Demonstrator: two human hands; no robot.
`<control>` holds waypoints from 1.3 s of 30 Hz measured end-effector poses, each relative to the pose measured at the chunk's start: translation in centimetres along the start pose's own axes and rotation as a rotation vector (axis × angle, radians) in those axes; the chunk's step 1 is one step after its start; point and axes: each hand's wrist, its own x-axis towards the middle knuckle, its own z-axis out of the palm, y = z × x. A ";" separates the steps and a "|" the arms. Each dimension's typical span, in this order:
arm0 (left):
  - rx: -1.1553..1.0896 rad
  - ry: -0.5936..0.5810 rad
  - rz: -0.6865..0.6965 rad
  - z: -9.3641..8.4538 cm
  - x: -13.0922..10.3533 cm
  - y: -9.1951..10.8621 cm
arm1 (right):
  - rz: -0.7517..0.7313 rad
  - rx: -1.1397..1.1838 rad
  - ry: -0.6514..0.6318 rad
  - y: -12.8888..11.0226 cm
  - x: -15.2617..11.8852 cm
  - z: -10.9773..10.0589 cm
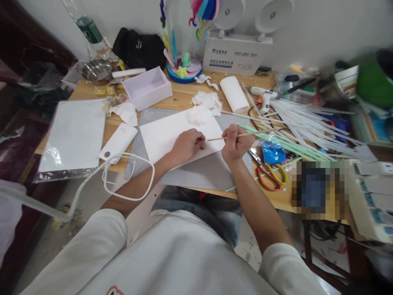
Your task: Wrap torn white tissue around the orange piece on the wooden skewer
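My right hand (236,143) is closed around a thin wooden stick (249,134). The stick's tapered end points left, toward my left hand (186,145). That hand rests low over a white sheet (166,135), its thumb and fingers drawn together. Whatever they pinch is too small to make out. Just beyond both hands, a fluffy white tuft of fibre (198,116) lies on the sheet. Under the sheet is a grey cutting mat (196,176).
Red-handled scissors (267,180), a glue gun (266,100) and many translucent strips (310,123) lie on the right. A white roll (235,94) and an open lilac box (149,88) are at the back. A white cable (129,198) loops over my left forearm.
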 end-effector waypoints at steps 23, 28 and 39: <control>-0.113 0.045 0.004 0.8 0.2 -1.2 | -0.130 -0.175 -0.199 0.1 -0.1 1.4; -0.170 0.030 -0.002 0.6 0.3 -1.1 | -0.126 -0.145 -0.299 -0.4 0.4 2.6; -0.195 0.052 -0.060 1.0 0.5 -1.6 | 0.260 0.088 0.149 0.1 0.5 0.8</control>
